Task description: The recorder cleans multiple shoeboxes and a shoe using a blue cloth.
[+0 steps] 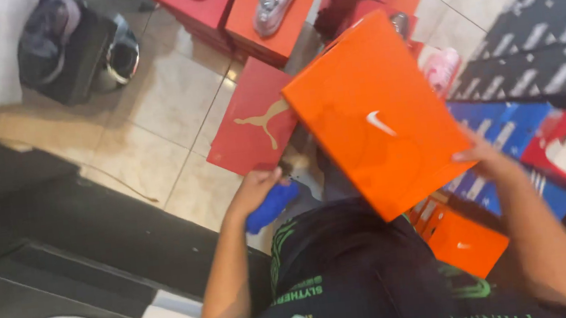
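One orange shoebox lid [377, 116], flat glossy cardboard with a small white mark, is held tilted above the tiled floor [164, 108]. Right hand [485, 157] grips its lower right edge, fingers curled around the rim. Left hand [258, 187] hangs lower, loosely closed beside a blue shoe [271, 206]; whether it holds anything cannot be told. A red box lid [250, 120] lies behind.

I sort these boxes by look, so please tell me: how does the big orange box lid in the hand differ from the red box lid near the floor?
The orange lid is held up, tilted, by the right hand; the red lid lies low by the tiled floor, with the left hand just below it. The orange lid bears a small white mark, the red lid a larger gold one. Both are flat rectangles.
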